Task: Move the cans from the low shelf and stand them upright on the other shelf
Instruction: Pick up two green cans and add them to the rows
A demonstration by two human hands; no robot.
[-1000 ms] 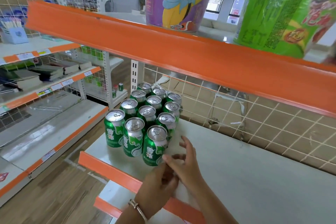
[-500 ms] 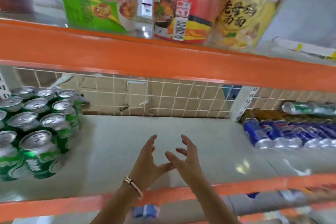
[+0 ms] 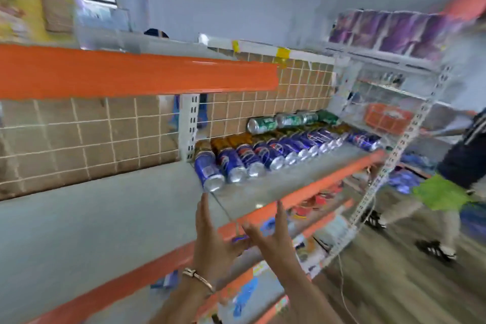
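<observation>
Several blue cans (image 3: 231,163) lie on their sides in a row on the grey shelf (image 3: 263,192) with an orange front edge. Behind them lie brown cans (image 3: 223,142), and green cans (image 3: 263,123) lie further back against the wire grid. My left hand (image 3: 210,242), with a bracelet on its wrist, and my right hand (image 3: 273,239) are raised side by side in front of the shelf, fingers straight and spread. Neither hand holds anything. My left fingertips are just below the nearest blue can (image 3: 209,172). The whole view is blurred.
An orange-edged shelf (image 3: 131,73) runs overhead on the left. A white perforated upright (image 3: 189,126) divides the shelf bays. Lower shelves hold blurred packets (image 3: 310,205). A person (image 3: 452,179) walks on the wooden floor at the right, next to another rack (image 3: 394,118).
The view has swung right: the upright green cans have left the frame and the lying blue cans are now near. Both hands stay raised and empty, now nearer the blue cans.
</observation>
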